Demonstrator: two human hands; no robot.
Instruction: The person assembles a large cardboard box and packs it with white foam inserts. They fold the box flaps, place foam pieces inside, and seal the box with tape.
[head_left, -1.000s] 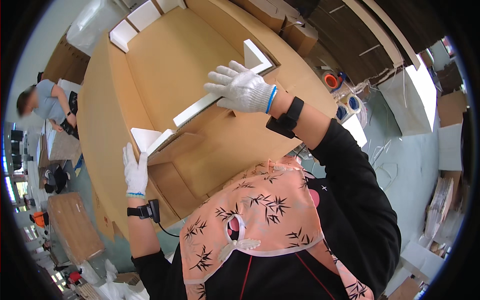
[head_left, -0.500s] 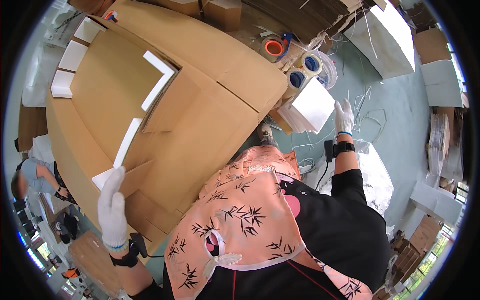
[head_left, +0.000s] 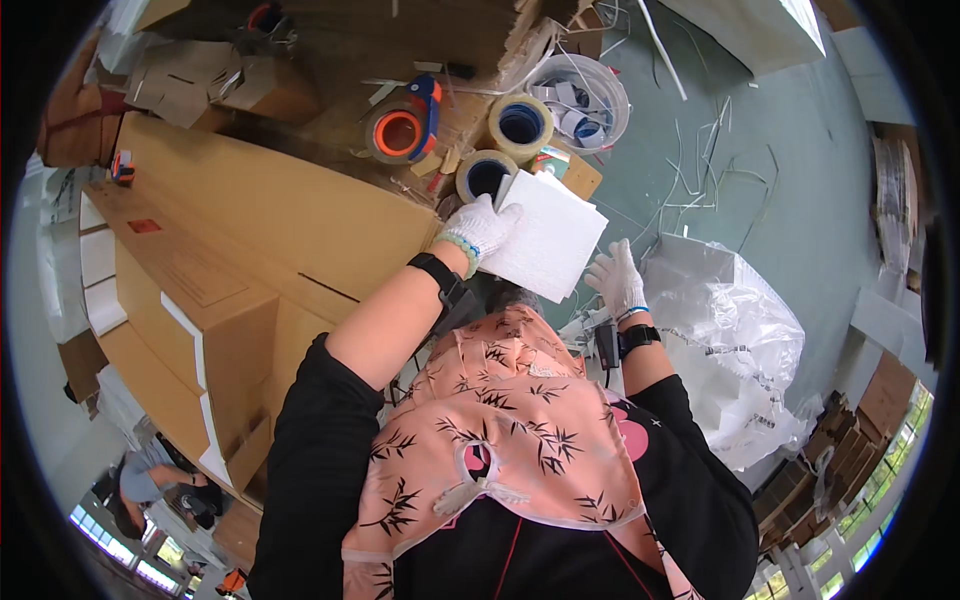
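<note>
My left hand (head_left: 482, 229), in a white knit glove, is closed on the left edge of a small stack of white foam sheets (head_left: 550, 238), its thumb lying over the top sheet. Just off the stack's lower right side is my right hand (head_left: 617, 280), also gloved, with fingers apart and nothing in it. Left of me lies a large cardboard box (head_left: 370, 215) with its flaps spread. White foam strips (head_left: 98, 257) line parts of its inner edges. The undersides of the sheets and some left fingertips are hidden.
Beyond the sheets are tape rolls (head_left: 520, 122), an orange-and-blue tape dispenser (head_left: 398, 132) and a clear bucket (head_left: 607, 92) of scraps. Right of me sits a plastic-wrapped bundle (head_left: 720, 320). Loose white straps (head_left: 700, 165) litter the floor. Another person (head_left: 150, 480) is at far left.
My left hand has left the box's foam-lined edge and crossed right to the foam sheets. My right hand has come down and inward beside them. The view has shifted right.
</note>
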